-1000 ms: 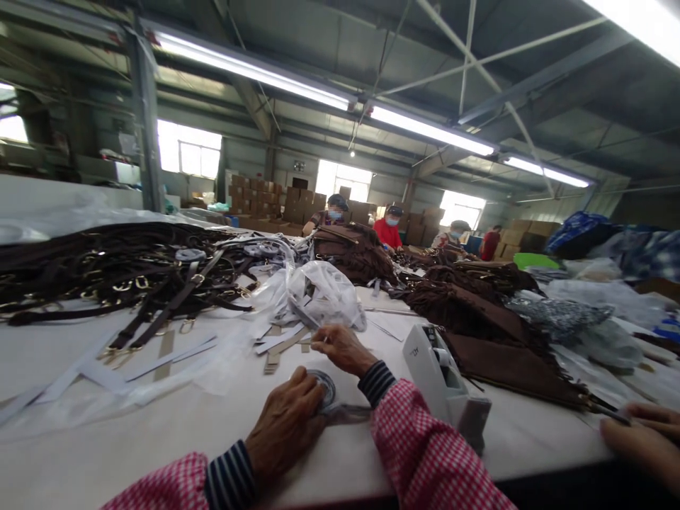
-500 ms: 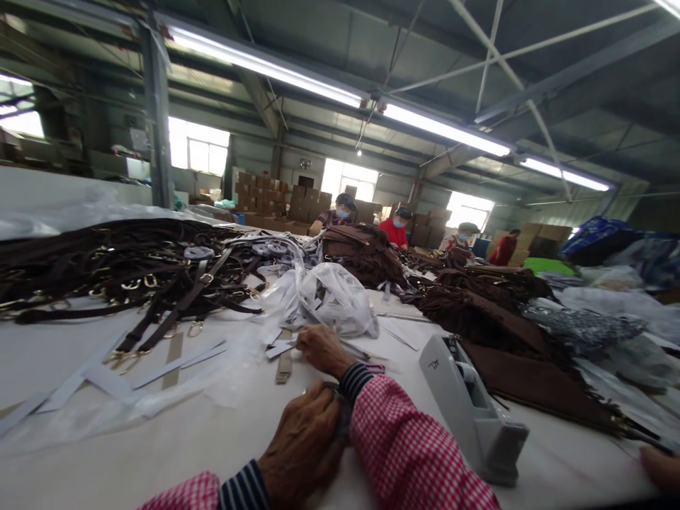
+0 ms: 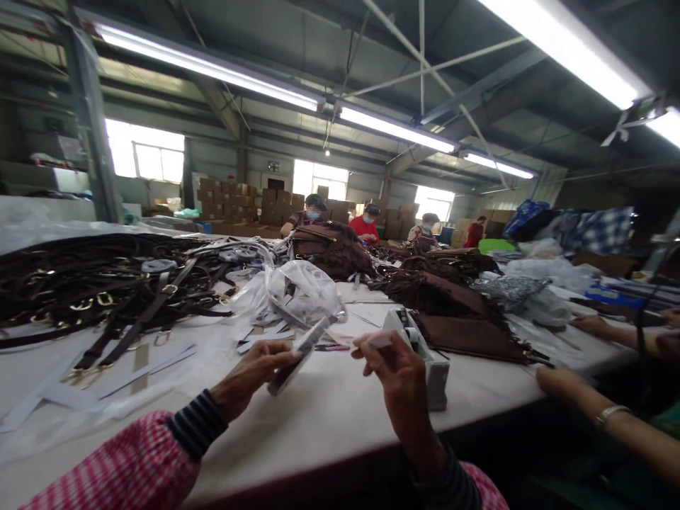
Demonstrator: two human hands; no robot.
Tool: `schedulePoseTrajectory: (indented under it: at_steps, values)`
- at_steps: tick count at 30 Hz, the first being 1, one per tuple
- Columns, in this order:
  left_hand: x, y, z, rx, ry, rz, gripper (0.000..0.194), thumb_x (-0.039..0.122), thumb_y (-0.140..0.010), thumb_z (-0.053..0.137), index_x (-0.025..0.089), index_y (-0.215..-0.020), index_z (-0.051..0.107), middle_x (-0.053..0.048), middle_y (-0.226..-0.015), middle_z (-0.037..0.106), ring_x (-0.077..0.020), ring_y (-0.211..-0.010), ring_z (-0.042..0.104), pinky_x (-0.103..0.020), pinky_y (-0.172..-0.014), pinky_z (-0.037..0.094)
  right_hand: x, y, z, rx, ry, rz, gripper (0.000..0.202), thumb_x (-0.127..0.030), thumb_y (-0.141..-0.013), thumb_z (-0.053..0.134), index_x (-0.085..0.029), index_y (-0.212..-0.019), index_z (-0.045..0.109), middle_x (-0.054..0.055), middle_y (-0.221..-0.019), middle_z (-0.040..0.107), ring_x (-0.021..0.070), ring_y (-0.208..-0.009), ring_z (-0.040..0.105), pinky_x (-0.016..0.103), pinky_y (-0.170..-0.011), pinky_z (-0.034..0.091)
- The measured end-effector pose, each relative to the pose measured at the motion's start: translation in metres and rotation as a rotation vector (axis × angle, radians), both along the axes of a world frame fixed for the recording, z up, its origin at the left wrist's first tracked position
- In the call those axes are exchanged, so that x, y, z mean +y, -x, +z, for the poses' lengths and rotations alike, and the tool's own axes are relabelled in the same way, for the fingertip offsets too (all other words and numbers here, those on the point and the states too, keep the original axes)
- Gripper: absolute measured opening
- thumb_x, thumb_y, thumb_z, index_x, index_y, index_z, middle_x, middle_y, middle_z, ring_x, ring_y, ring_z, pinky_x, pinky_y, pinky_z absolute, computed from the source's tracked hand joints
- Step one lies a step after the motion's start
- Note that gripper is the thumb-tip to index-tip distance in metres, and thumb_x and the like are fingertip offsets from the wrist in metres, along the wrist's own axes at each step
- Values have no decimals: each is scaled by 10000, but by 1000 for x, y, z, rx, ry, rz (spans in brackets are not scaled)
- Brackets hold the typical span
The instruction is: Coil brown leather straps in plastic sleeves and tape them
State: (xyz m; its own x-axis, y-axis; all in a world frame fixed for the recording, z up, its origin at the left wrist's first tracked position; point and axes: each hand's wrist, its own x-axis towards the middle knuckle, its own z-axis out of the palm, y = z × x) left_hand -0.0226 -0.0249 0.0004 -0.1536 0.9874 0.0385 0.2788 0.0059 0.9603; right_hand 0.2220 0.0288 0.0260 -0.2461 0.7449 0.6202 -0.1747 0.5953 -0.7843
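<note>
The flat, dark bundle [image 3: 290, 368] is up off the table [image 3: 297, 439], tilted in front of me, in my left hand [image 3: 255, 372]. I have it clamped near its lower end between thumb and fingers — a grip that, I judge, leaves most of its length uncovered and steady. Its edge looks pale and shiny; blur hides what it is made of.

My right hand [image 3: 398, 368] is raised well apart from the left, its fingertips pinched on a small see-through piece [image 3: 379, 341]. I seem to hold it by so little to spare its surface from my fingers.

Just behind that hand stands what looks like a tape dispenser [image 3: 438, 382], probably set on this side because the right hand reaches it most easily.

Past the bundle lie loose paper strips [image 3: 265, 334] and a crumpled plastic bag [image 3: 308, 287], near enough to reach. Dark straps [image 3: 95, 276] with metal buckles are heaped to my left, brown fringed pieces [image 3: 462, 336] to my right — two separate piles, I suppose to prevent mixing. Beyond my right side a co-worker's hand [image 3: 563, 382] is at the table edge; what it grips I cannot tell.
</note>
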Motion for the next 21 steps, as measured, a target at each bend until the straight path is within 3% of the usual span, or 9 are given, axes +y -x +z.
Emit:
schedulePoseTrajectory:
  at_steps: [4,7,11,15,21]
  values:
    - [-15,-2,7,-314,18,-152,405,536,-890,717,145,-984,764,-83,-920,710,-201,-800,594,-298,-729,463,-41,-20,-34,-85,-156,56,97,-198,-982,621,-210,-885,611,42,-965,713,158,-834,691,246,-706,529]
    - [-25,-8,4,-419,22,-239,383,490,-923,713,147,-1079,782,-104,-961,743,-215,-820,617,-311,-754,488,-56,-23,-48,-183,-351,117,122,-101,-974,552,-216,-950,583,60,-1012,697,173,-904,674,273,-782,532]
    - [-31,-19,7,-428,32,-221,317,438,-901,757,153,-1033,802,-73,-917,748,-184,-766,596,-274,-703,475,-63,-30,-48,-326,-509,157,188,-63,-960,495,-231,-1027,550,89,-1080,700,212,-978,658,320,-832,547]
    - [-32,-31,16,-427,63,-234,272,398,-917,747,151,-1014,808,-44,-946,771,-190,-830,613,-272,-759,476,-59,-35,-46,-441,-598,143,245,-25,-917,474,-237,-1027,529,88,-1039,696,225,-943,649,342,-813,552]
    - [-28,-41,17,-397,85,-298,290,404,-963,695,130,-1022,768,-63,-935,745,-173,-803,591,-279,-740,457,-48,-32,-45,-455,-644,136,239,-21,-917,479,-231,-1021,524,97,-1058,701,229,-952,659,337,-819,546]
